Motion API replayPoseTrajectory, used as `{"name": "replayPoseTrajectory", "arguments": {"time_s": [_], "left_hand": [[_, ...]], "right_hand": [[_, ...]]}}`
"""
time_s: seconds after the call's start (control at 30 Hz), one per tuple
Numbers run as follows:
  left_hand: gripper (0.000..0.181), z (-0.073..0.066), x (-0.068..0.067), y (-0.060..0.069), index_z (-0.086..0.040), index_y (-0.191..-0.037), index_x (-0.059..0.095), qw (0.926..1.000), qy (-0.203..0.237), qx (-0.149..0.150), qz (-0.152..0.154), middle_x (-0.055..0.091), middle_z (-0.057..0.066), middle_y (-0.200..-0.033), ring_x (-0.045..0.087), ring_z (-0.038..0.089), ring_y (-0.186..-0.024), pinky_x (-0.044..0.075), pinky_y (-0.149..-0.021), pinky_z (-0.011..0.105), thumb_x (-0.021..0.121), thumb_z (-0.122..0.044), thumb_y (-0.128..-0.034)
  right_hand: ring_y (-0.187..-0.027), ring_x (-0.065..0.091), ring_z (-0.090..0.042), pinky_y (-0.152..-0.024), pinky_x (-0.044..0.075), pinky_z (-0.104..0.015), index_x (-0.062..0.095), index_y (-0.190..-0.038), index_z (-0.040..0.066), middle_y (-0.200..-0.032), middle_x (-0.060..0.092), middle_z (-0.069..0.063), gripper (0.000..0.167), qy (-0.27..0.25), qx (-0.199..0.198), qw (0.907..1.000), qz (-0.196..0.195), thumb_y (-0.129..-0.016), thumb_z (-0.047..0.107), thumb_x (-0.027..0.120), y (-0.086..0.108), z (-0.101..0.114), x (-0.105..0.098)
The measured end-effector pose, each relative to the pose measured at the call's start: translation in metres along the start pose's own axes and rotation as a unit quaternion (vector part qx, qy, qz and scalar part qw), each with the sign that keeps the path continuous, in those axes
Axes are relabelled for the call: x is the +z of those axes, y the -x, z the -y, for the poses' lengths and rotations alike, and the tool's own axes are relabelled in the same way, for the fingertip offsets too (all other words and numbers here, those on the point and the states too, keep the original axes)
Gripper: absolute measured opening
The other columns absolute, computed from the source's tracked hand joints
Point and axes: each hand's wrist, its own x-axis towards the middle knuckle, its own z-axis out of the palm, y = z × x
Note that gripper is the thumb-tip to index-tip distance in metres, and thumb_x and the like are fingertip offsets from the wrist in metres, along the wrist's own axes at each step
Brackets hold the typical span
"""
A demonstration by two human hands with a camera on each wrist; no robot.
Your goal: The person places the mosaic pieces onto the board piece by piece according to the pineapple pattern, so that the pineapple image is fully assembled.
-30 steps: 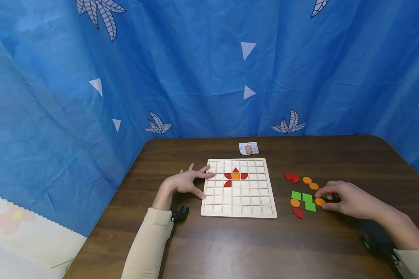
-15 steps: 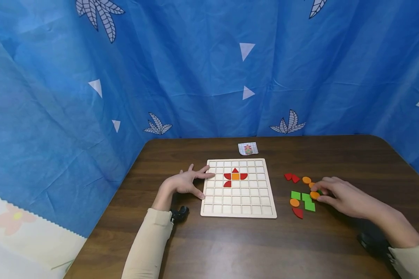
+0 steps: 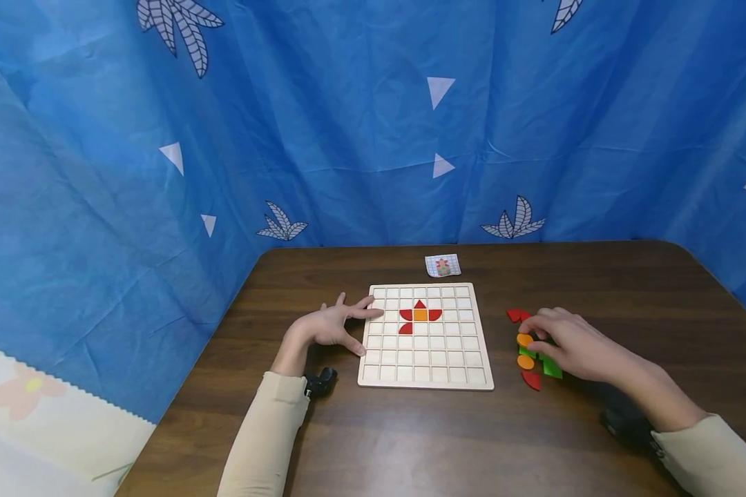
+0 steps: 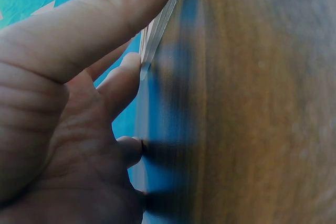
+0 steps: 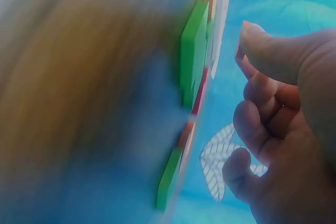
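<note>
My left hand [image 3: 329,324] lies at the left edge of the white gridded board [image 3: 429,359], fingers spread, thumb and fingertips touching its rim. In the left wrist view the thumb [image 4: 84,30] covers part of the board's edge. Several red pieces [image 3: 406,328] and an orange square [image 3: 420,315] sit in the board's cells. To the right, my right hand [image 3: 566,342] pinches an orange disc [image 3: 525,339] between thumb and fingers, above the loose pieces. In the right wrist view the hand is raised off the table, and the disc shows only as a thin edge.
Below the right hand lie green pieces [image 3: 552,368], another orange disc [image 3: 525,362] and a red quarter-circle piece [image 3: 531,379]. More red pieces [image 3: 513,315] lie behind them; the hand hides others. A small pattern card [image 3: 443,266] lies behind the board on the brown table [image 3: 410,442].
My right hand has taken up the orange disc and carried it leftward over the loose pieces toward the board. My left hand stays at the board's edge.
</note>
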Motion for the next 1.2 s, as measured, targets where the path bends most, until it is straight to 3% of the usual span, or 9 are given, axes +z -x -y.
{"name": "replayPoseTrajectory", "arguments": {"time_s": [0.43,0.67,0.97,1.2], "left_hand": [[0.087,-0.001,0.000,0.001,-0.039,-0.153,0.048,1.0000,0.001,0.001,-0.002,0.013,-0.008,-0.174,-0.018,0.042,-0.158,-0.012,-0.119,0.075,0.090,-0.037,-0.0770],[0.087,0.000,0.000,0.000,-0.040,-0.153,0.048,1.0000,-0.003,-0.002,-0.003,0.014,-0.009,-0.174,-0.018,0.042,-0.158,-0.011,-0.119,0.075,0.090,-0.037,-0.0770],[0.086,-0.001,0.000,-0.001,-0.041,-0.152,0.049,1.0000,-0.003,-0.004,-0.007,0.015,-0.009,-0.174,-0.019,0.041,-0.159,-0.011,-0.119,0.076,0.090,-0.037,-0.0766],[0.087,-0.003,0.000,0.001,-0.040,-0.153,0.049,1.0000,0.000,-0.002,-0.005,0.014,-0.008,-0.174,-0.019,0.042,-0.158,-0.011,-0.118,0.076,0.090,-0.036,-0.0764]], "right_hand": [[-0.083,0.044,-0.015,-0.067,0.031,-0.032,0.074,-0.105,0.018,-0.079,0.047,0.006,0.014,-0.028,0.016,0.9994,0.009,-0.092,0.021,0.078,-0.038,0.039,0.005],[-0.081,0.046,-0.016,-0.067,0.031,-0.031,0.073,-0.104,0.013,-0.079,0.048,0.004,0.014,-0.023,-0.009,0.9997,0.000,-0.092,0.017,0.079,-0.059,0.057,0.009],[-0.085,0.050,-0.019,-0.070,0.037,-0.033,0.074,-0.112,0.011,-0.082,0.056,0.002,0.020,-0.034,0.006,0.9990,0.027,-0.093,0.018,0.077,-0.085,0.075,0.018],[-0.080,0.052,-0.017,-0.067,0.040,-0.032,0.074,-0.116,0.007,-0.081,0.059,0.001,0.027,-0.044,-0.002,0.9981,0.043,-0.092,0.020,0.079,-0.104,0.086,0.030]]}}
